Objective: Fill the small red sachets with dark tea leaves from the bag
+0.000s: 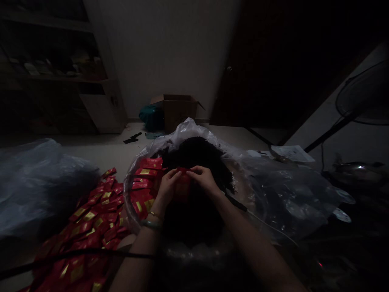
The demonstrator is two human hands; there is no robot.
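Between my two hands hangs a small red packet (pixel 182 187), pinched at its top edge. My left hand (pixel 166 185) grips its left corner, with a bangle and a gold-coloured band on that wrist. On the right corner, my right hand (pixel 203 178) closes thumb against fingers. Below and behind them, a heap of dark loose leaf-like material (pixel 200 152) fills a wide round container lined with clear plastic (pixel 130 202). Several red packets with gold labels (pixel 146 172) lie inside its left side. The packet's lower part is dim against the dark heap.
Many more red packets (pixel 97 219) are piled on the floor at left, beside a large plastic bag (pixel 45 186). A clear plastic bag (pixel 291 194) lies right. A white cable (pixel 273 229) runs there. Behind stand an open cardboard box (pixel 180 111) and, far right, a fan (pixel 364 97).
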